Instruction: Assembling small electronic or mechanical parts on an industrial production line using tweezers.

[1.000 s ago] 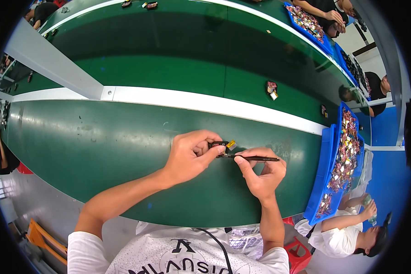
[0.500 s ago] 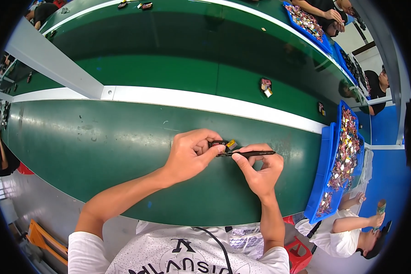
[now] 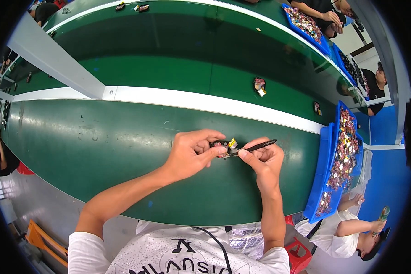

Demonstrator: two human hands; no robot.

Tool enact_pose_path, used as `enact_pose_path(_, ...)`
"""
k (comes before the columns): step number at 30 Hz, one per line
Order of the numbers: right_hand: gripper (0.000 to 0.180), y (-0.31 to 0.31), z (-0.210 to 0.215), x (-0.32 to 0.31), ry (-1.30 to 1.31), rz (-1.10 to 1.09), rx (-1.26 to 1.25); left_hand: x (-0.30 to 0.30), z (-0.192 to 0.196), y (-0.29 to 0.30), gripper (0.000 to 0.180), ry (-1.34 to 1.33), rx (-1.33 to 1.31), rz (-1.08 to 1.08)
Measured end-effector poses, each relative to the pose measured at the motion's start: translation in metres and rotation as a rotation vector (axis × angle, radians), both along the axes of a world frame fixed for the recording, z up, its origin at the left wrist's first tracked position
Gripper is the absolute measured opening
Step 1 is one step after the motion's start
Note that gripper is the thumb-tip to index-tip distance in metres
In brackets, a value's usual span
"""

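Between the thumb and fingers of my left hand (image 3: 187, 150) is a small black electronic device (image 3: 220, 145) with a reddish circuit board showing. A yellow and silver piece, like a small battery (image 3: 233, 144), sticks up at its right side. My right hand (image 3: 267, 163) is closed around black tweezers (image 3: 260, 145), their handle slanting up to the right. The tips reach the device's lower right edge; whether they grip anything is too small to tell. Both hands are just above the green tabletop (image 3: 123, 137).
At the right stand blue bins (image 3: 322, 176) heaped with small circuit parts. Beyond a white rail (image 3: 192, 101), a green conveyor belt (image 3: 160, 68) carries several similar devices, one a black and red device (image 3: 260, 85). A grey post (image 3: 55, 55) rises at the left. Co-workers sit around.
My right hand has tilted the tweezers, so their handle end points higher. The yellow piece stands more upright. Devices on the belt have shifted slightly left. A co-worker's bottle at the right has moved.
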State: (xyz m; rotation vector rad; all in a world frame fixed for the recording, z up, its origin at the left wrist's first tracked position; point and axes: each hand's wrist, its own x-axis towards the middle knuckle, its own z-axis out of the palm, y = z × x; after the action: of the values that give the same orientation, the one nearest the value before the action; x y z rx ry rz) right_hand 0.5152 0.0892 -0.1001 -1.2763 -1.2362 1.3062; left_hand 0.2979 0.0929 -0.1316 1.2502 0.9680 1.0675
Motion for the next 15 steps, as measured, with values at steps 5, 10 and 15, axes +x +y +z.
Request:
enact_pose_path(5,0.016,-0.001,0.002,-0.008,0.216,-0.058,-0.112,-0.006,0.003,0.002,0.027,-0.102,-0.134,-0.080)
enact_pose_path(10,0.015,-0.010,-0.008,-0.012,0.088,-0.049,0.140,-0.012,0.002,0.005,0.028,-0.215,-0.179,-0.111)
enact_pose_path(15,0.017,-0.016,-0.012,-0.017,0.028,-0.068,0.303,-0.015,0.002,0.006,0.030,-0.250,-0.165,-0.154)
